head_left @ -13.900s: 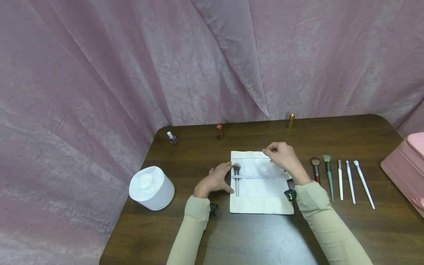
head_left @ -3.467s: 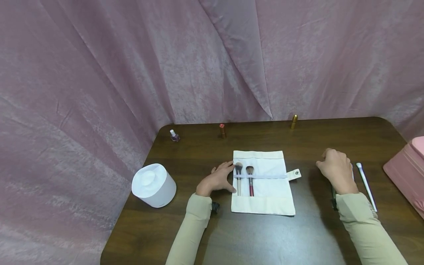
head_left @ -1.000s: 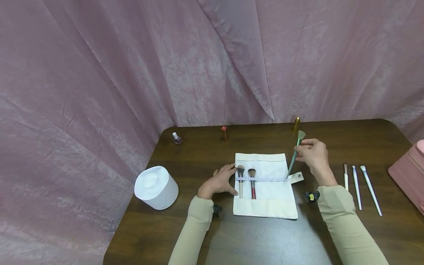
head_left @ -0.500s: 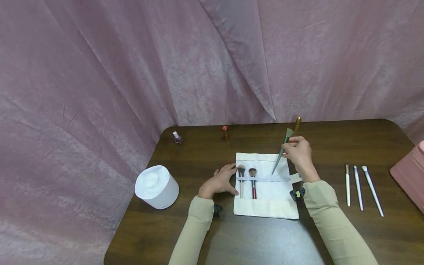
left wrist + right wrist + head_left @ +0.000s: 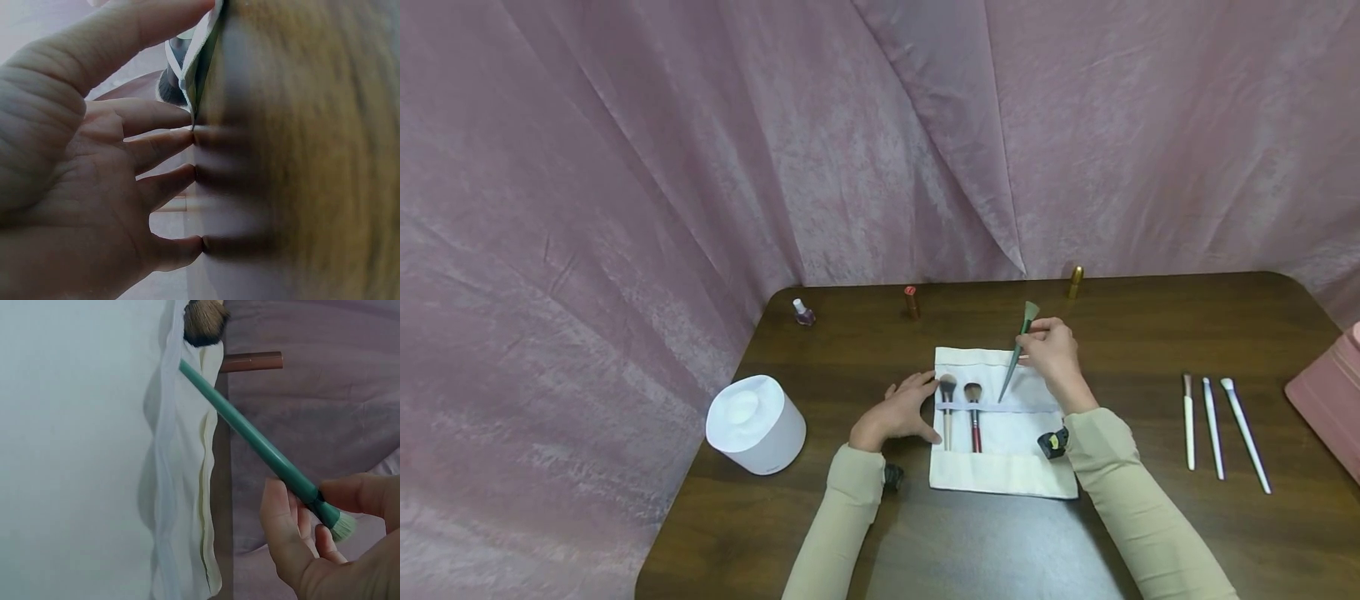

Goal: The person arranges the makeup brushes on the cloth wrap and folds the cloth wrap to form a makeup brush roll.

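My right hand (image 5: 1051, 357) pinches a green makeup brush (image 5: 262, 447) near its bristle end. The handle slants down, its tip right at the elastic band (image 5: 1022, 408) of a white brush roll (image 5: 1000, 473) lying unrolled. Two brushes sit under the band at the left: one with a pale handle (image 5: 947, 429) and one with a red handle (image 5: 975, 433). My left hand (image 5: 895, 414) rests at the roll's left edge, fingers spread. In the left wrist view, its fingertips (image 5: 187, 175) touch the wooden table and the roll's edge.
Three pale-handled brushes (image 5: 1213, 433) lie at the right, near a pink case (image 5: 1330, 400). A white round-cornered container (image 5: 756, 433) stands at the left. Along the back are nail polish (image 5: 804, 314), a red-brown lipstick tube (image 5: 912, 302) and a gold tube (image 5: 1076, 282).
The red-handled brush has come under the band since the earliest frame. My right hand has lifted the green brush from the row and carried it left over the roll. My left hand stays put.
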Action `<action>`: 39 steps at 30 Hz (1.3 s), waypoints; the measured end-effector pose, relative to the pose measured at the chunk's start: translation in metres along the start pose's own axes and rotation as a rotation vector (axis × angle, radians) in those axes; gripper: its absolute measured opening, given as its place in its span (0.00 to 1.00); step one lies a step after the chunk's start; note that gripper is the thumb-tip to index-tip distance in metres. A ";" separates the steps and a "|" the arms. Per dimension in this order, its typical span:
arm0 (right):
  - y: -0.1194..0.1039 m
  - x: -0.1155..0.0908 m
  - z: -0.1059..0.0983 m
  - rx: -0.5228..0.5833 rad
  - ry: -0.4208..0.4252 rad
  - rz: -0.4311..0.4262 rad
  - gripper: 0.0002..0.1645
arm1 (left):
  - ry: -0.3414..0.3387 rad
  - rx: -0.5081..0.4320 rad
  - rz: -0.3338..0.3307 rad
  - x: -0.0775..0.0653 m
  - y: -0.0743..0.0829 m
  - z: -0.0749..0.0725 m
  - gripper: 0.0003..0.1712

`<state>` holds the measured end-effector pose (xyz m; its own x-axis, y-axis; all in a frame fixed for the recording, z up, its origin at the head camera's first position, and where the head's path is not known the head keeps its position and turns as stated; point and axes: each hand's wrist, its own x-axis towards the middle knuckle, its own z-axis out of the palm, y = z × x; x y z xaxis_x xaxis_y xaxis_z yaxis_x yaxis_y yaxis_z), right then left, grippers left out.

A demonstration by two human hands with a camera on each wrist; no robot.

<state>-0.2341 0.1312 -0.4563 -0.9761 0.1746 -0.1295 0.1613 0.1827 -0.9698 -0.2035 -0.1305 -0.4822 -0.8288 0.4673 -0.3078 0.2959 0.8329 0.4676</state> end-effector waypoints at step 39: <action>0.010 -0.009 0.017 -0.212 -0.344 0.066 0.07 | -0.001 0.008 0.007 -0.001 0.002 -0.001 0.56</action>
<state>-0.2260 0.1150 -0.4684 -0.9486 -0.1345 -0.2866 0.2169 0.3832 -0.8978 -0.2024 -0.1293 -0.4803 -0.8261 0.4735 -0.3055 0.3054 0.8318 0.4635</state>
